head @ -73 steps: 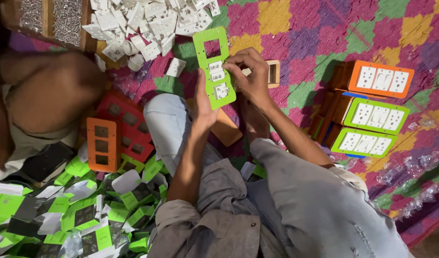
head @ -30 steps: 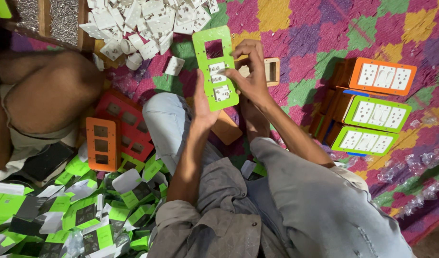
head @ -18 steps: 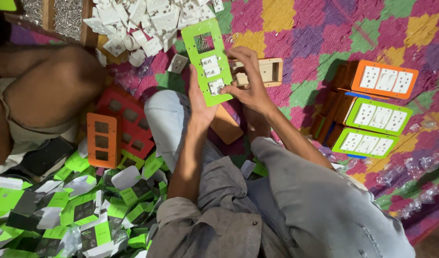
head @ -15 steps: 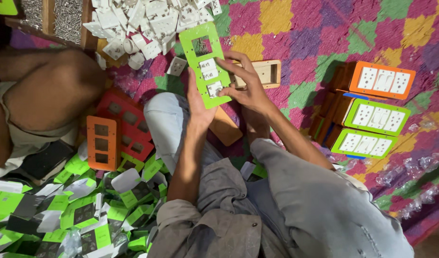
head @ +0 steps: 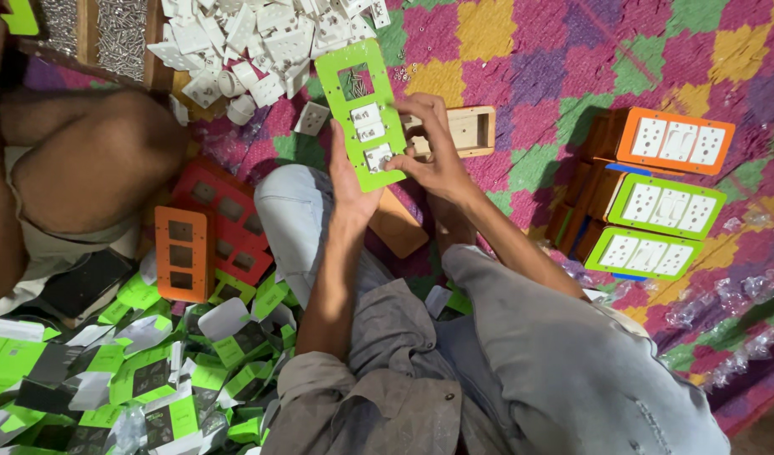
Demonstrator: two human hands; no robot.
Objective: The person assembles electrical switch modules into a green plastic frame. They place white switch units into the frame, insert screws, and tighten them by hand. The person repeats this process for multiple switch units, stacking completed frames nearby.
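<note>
I hold a bright green switch plate point(head: 351, 64) upright in front of me. My left hand point(head: 350, 187) grips its lower left edge from behind. My right hand point(head: 433, 153) grips the plate's right side, with its fingers pressing on the white switch modules point(head: 368, 124) set in the plate's middle and lower openings. The top opening is empty. A pile of loose white switch modules point(head: 261, 35) lies just beyond the plate on the patterned cloth.
A wooden box point(head: 467, 131) lies behind my right hand. Assembled orange and green boards point(head: 667, 196) are stacked at right. Empty orange plates point(head: 183, 251) lie at left by another person's bent leg point(head: 92, 168). Green and black wrappers point(head: 134, 371) cover the near left floor. A tray of screws point(head: 117, 34) sits at top left.
The green plate has risen and tilted slightly left. My right hand's fingers shifted from the plate's middle down to the lower module.
</note>
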